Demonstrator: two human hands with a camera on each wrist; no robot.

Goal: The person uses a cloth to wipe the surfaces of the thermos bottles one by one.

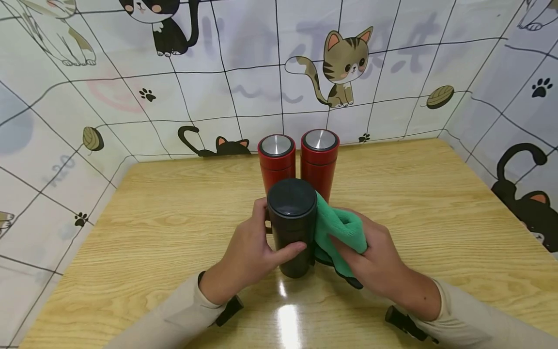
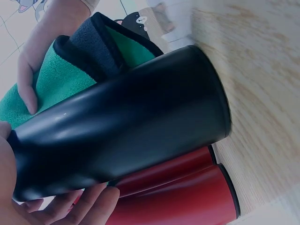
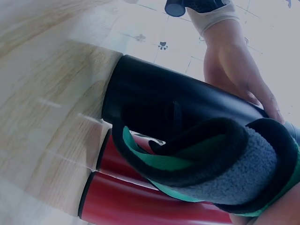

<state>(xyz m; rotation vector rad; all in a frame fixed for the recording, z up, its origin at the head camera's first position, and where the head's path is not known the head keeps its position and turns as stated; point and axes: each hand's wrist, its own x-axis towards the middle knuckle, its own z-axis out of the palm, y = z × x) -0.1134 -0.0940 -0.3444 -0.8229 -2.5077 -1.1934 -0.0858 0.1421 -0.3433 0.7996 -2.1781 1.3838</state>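
A black thermos [image 1: 291, 230] stands upright near the middle of the table, its base close to the tabletop. My left hand [image 1: 250, 249] grips it from the left, thumb across the front and fingers round the far side. On the other side, my right hand [image 1: 383, 257] pinches a folded green towel [image 1: 348, 230] with a grey back and black edging. The towel [image 2: 61, 77] lies against the thermos wall in the left wrist view. Just behind are two red thermoses [image 1: 277, 169] [image 1: 320, 167] with silver-topped lids, partly hidden by the black one.
The light wooden table [image 1: 183, 203] is bounded at the back and sides by a white cloth wall [image 1: 253, 92] with cat drawings and grid lines. Dark wrist devices [image 1: 228, 310] sit under both sleeves.
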